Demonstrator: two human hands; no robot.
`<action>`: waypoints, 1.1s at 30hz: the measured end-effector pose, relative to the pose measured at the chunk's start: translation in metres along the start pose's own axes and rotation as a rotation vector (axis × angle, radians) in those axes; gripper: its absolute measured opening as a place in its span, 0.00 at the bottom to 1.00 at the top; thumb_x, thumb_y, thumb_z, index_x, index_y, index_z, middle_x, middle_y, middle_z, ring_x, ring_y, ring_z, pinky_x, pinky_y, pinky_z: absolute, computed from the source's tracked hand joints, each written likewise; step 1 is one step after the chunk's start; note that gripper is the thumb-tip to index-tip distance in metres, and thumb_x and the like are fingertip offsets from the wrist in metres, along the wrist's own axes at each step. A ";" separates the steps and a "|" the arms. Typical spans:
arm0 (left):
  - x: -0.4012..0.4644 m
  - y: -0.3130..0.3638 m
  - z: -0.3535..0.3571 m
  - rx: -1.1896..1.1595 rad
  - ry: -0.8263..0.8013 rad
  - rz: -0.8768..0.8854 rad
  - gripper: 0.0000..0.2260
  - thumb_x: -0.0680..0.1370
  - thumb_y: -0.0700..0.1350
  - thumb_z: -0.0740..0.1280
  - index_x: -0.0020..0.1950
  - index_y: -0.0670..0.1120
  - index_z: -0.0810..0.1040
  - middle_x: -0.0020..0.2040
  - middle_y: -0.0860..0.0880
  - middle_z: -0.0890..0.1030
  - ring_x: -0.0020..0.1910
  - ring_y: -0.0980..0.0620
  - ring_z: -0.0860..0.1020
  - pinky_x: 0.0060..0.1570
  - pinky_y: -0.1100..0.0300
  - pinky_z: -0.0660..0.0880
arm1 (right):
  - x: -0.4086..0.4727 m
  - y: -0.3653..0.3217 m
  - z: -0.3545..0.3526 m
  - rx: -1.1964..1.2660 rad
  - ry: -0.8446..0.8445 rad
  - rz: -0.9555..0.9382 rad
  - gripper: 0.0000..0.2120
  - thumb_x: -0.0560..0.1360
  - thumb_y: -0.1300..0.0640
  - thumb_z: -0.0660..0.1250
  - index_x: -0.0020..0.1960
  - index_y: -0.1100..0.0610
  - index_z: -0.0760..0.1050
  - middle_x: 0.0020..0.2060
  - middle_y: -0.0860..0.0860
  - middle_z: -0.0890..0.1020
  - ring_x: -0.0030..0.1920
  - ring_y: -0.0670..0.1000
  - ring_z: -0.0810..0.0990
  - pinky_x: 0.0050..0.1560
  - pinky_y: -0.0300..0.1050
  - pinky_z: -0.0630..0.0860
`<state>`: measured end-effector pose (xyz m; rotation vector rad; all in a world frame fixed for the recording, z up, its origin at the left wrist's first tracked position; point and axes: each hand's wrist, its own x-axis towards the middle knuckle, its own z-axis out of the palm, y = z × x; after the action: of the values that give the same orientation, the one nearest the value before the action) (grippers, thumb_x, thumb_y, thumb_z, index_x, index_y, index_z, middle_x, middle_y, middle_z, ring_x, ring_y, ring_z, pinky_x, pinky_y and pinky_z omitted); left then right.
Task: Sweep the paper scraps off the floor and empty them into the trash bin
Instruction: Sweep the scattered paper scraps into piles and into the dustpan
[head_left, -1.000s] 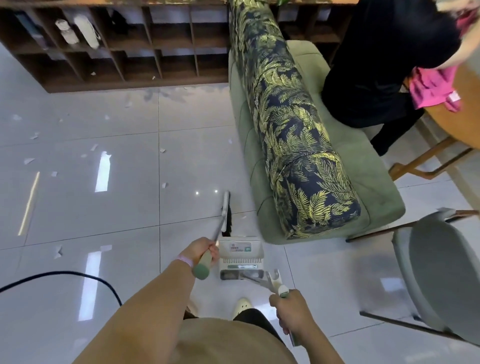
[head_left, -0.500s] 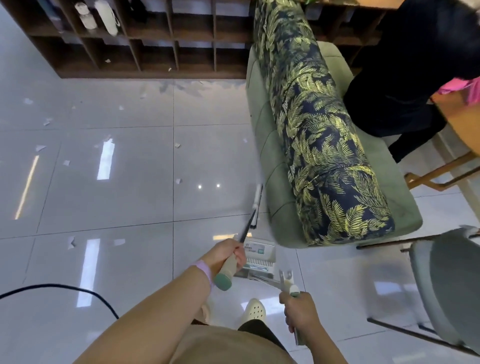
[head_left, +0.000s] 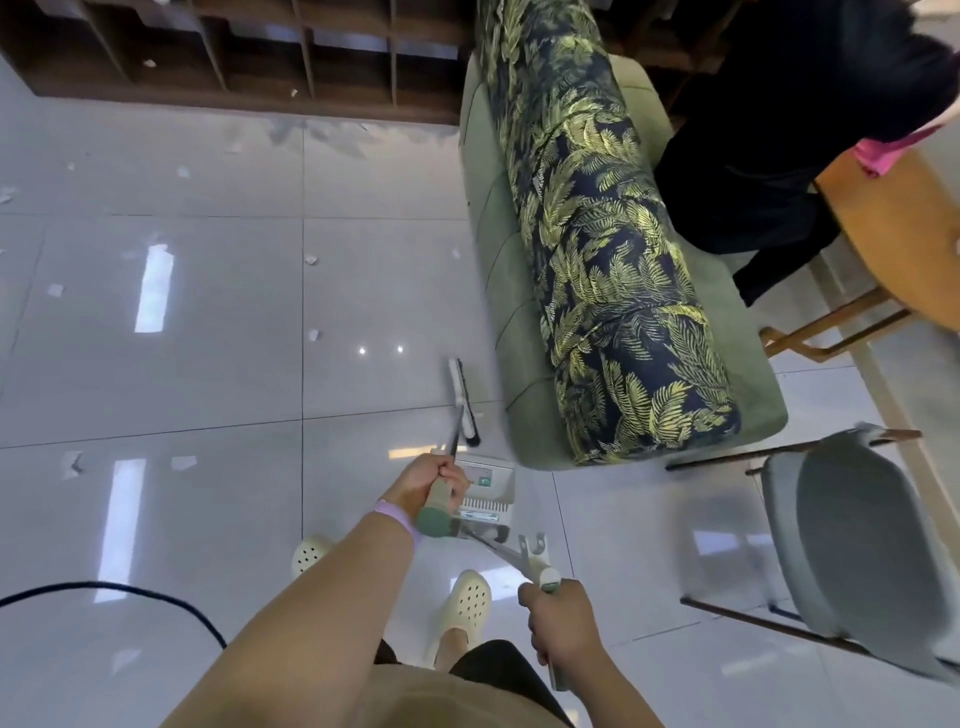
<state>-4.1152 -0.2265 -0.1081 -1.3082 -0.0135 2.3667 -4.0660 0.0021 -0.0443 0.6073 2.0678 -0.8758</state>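
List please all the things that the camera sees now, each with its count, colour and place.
paper scraps: several, white, scattered on the floor at left and centre
broom: one, white head with dark bristles, on the floor beside the sofa
dustpan: one, white, on the floor under the broom handle
sofa: one, green, centre right
bolster cushion: one, navy with yellow leaves, along the sofa
shelf unit: one, dark brown, top
chair: one, grey, right
wooden table: one, upper right
cable: one, black, lower left
second person: one, black clothes, on the sofa
left hand: grips the broom handle
right hand: grips the dustpan handle
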 end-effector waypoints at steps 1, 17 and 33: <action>0.002 0.003 -0.006 0.013 0.020 0.022 0.11 0.83 0.41 0.53 0.41 0.45 0.65 0.24 0.50 0.67 0.16 0.56 0.67 0.14 0.67 0.64 | 0.000 0.001 -0.002 -0.004 -0.008 -0.002 0.04 0.74 0.61 0.66 0.43 0.61 0.73 0.26 0.54 0.70 0.25 0.50 0.66 0.30 0.44 0.69; -0.042 0.009 -0.003 0.148 0.372 0.446 0.11 0.82 0.36 0.52 0.42 0.45 0.67 0.28 0.49 0.67 0.19 0.56 0.67 0.18 0.70 0.65 | 0.016 -0.020 -0.013 -0.061 -0.104 -0.078 0.05 0.73 0.62 0.65 0.39 0.61 0.71 0.26 0.55 0.69 0.23 0.53 0.66 0.24 0.40 0.66; -0.094 0.044 -0.013 0.157 0.191 0.279 0.08 0.83 0.40 0.59 0.45 0.43 0.70 0.28 0.51 0.70 0.19 0.58 0.68 0.16 0.68 0.64 | 0.022 -0.075 0.042 0.013 -0.115 -0.069 0.04 0.73 0.64 0.66 0.42 0.64 0.73 0.28 0.56 0.71 0.24 0.52 0.65 0.25 0.42 0.66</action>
<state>-4.0775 -0.3045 -0.0487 -1.5351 0.4293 2.3946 -4.1086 -0.0749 -0.0532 0.4839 1.9905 -0.9427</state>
